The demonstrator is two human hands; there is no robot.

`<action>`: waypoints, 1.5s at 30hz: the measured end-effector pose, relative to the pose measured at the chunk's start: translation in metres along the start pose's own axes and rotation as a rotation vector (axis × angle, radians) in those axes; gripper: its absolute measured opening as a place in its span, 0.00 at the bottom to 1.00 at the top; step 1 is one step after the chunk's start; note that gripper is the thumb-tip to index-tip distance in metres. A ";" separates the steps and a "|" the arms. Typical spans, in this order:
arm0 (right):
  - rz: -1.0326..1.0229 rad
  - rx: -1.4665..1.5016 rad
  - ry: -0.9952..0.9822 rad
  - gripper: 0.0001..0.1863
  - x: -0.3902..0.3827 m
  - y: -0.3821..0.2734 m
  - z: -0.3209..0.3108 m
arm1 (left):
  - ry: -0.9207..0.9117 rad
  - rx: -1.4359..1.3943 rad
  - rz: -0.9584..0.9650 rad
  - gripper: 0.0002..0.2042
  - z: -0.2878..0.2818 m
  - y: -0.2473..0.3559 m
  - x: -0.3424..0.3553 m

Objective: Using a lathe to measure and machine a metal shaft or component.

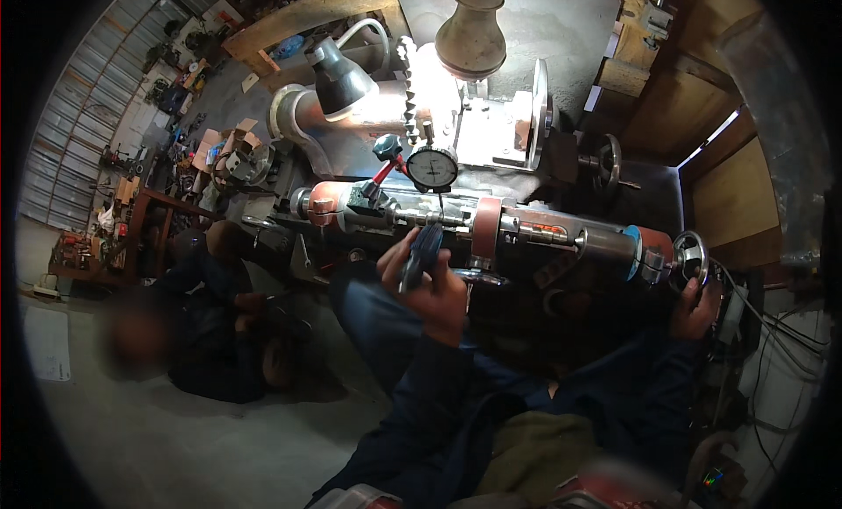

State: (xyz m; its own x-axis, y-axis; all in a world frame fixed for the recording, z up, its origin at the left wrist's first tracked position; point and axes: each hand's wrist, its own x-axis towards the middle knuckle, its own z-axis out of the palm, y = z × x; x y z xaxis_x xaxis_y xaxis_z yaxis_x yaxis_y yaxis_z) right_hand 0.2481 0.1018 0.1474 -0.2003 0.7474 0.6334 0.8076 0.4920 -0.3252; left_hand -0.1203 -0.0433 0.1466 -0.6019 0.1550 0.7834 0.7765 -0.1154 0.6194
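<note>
My left hand [445,300] is raised just in front of the machine, fingers closed around a dark blue-grey, ribbed, brush-like object [423,253] whose exact kind I cannot make out. Behind it, a slim metal shaft [452,218] lies level along the machine bed. A round dial gauge [432,168] stands over this shaft, its stem pointing down, carried by a red-and-dark holder [386,168]. At the machine's right end, my right hand [695,312] grips the lower rim of a metal handwheel [702,261].
A black lamp [340,81] lights the grinding machine's upper part. Red supports [485,228] hold the bed's cylinders. Another person [224,325] crouches at the left, beside cluttered shelving [158,219]. Cables [772,320] hang at the far right, and a second handwheel [607,162] stands behind.
</note>
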 end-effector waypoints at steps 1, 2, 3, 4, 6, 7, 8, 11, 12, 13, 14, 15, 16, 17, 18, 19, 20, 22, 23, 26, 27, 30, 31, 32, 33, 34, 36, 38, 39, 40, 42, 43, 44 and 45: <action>-0.007 -0.016 0.002 0.19 0.000 0.000 0.000 | 0.089 -0.034 0.080 0.19 0.000 0.001 -0.001; 0.009 -0.010 0.006 0.19 0.000 0.002 0.000 | 0.105 -0.031 0.088 0.19 0.000 0.001 -0.002; -0.010 -0.033 -0.001 0.19 -0.001 0.004 0.000 | 0.014 0.114 0.073 0.18 0.000 0.001 -0.001; 0.015 -0.024 -0.034 0.18 -0.002 0.008 0.000 | -0.081 0.261 0.056 0.17 -0.003 0.003 -0.002; 0.035 -0.012 -0.075 0.18 -0.009 0.018 -0.002 | -0.042 0.064 -0.051 0.17 0.002 0.000 -0.001; 0.070 0.080 -0.135 0.18 -0.011 0.026 -0.003 | -0.023 0.026 -0.041 0.17 0.002 0.000 -0.001; 0.131 0.185 -0.152 0.17 -0.013 0.036 -0.007 | -0.004 -0.013 -0.030 0.18 0.000 0.000 -0.002; 0.312 0.446 -0.022 0.16 -0.023 0.058 -0.011 | 0.093 -0.062 0.026 0.19 -0.001 0.001 -0.006; 0.525 0.535 -0.051 0.16 -0.023 0.065 -0.015 | 0.109 -0.024 0.062 0.20 -0.002 0.002 -0.008; 0.350 0.648 -0.287 0.14 -0.020 0.072 -0.019 | 0.112 -0.024 0.057 0.20 -0.002 0.002 -0.010; 0.342 0.646 -0.288 0.14 -0.018 0.077 -0.022 | 0.104 -0.050 0.037 0.19 -0.001 0.001 -0.010; 0.268 0.494 -0.336 0.13 -0.015 0.080 -0.025 | 0.088 -0.080 0.021 0.19 0.000 0.001 -0.011; 0.276 0.334 -0.351 0.12 -0.010 0.083 -0.026 | 0.110 -0.075 0.016 0.19 0.001 0.000 -0.012; 0.215 0.349 -0.278 0.11 -0.008 0.083 -0.026 | 0.103 -0.083 0.027 0.19 0.001 -0.001 -0.012; 0.183 0.319 -0.299 0.11 -0.002 0.083 -0.024 | 0.096 -0.101 0.029 0.19 0.002 -0.002 -0.012; 0.240 0.407 -0.237 0.10 0.002 0.082 -0.018 | 0.103 -0.083 0.039 0.19 0.003 -0.001 -0.013; 0.320 0.512 -0.166 0.10 0.006 0.082 -0.015 | 0.101 -0.107 0.007 0.19 0.003 -0.001 -0.014; 0.319 0.428 -0.205 0.09 0.018 0.083 -0.007 | 0.093 -0.127 -0.023 0.19 0.001 0.001 -0.015; 0.310 0.484 -0.183 0.09 0.024 0.085 -0.001 | 0.055 -0.070 -0.033 0.18 0.000 0.002 -0.016; 0.318 0.598 -0.194 0.09 0.039 0.097 0.014 | 0.036 -0.035 -0.029 0.19 0.002 0.003 -0.016; 0.369 0.636 -0.226 0.09 0.043 0.102 0.022 | 0.059 -0.054 -0.018 0.19 0.003 0.003 -0.016; 0.511 0.932 -0.329 0.09 0.046 0.117 0.044 | 0.069 -0.079 0.001 0.19 0.005 0.002 -0.015; 0.486 0.960 -0.361 0.10 0.044 0.122 0.050 | 0.067 -0.079 0.003 0.19 0.005 0.002 -0.015; 0.457 0.971 -0.363 0.10 0.040 0.127 0.056 | 0.072 -0.072 0.000 0.18 0.005 0.002 -0.015; 0.421 0.937 -0.349 0.10 0.035 0.132 0.061 | 0.077 -0.066 -0.003 0.18 0.005 0.003 -0.016; 0.436 0.882 -0.443 0.10 0.028 0.138 0.064 | 0.077 -0.067 -0.001 0.18 0.005 0.003 -0.016; 0.401 0.744 -0.481 0.11 0.012 0.148 0.070 | 0.074 -0.119 -0.038 0.19 0.005 0.004 -0.017; 0.377 0.614 -0.498 0.11 -0.006 0.161 0.069 | 0.089 -0.118 -0.048 0.19 0.005 0.003 -0.017; 0.369 0.568 -0.498 0.11 -0.015 0.167 0.066 | 0.087 -0.154 -0.062 0.19 0.005 0.003 -0.017; 0.371 0.521 -0.499 0.12 -0.023 0.172 0.062 | 0.097 -0.135 -0.061 0.19 0.005 0.002 -0.017; 0.370 0.397 -0.503 0.12 -0.036 0.176 0.049 | 0.093 -0.161 -0.065 0.18 0.005 0.002 -0.016; 0.406 0.236 -0.527 0.12 -0.040 0.174 0.041 | 0.102 -0.136 -0.071 0.18 0.005 0.002 -0.015; 0.332 0.210 -0.527 0.13 -0.043 0.171 0.030 | 0.103 -0.134 -0.061 0.19 0.005 0.002 -0.015; 0.257 0.169 -0.510 0.13 -0.044 0.164 0.019 | 0.105 -0.132 -0.052 0.19 0.005 0.002 -0.015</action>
State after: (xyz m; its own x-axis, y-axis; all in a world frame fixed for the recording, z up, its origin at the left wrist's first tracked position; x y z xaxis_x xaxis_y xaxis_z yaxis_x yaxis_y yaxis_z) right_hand 0.3787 0.1586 0.0527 -0.2847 0.9516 0.1160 0.7744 0.2997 -0.5572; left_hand -0.1088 -0.0413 0.1364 -0.6623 0.0617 0.7467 0.7166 -0.2387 0.6554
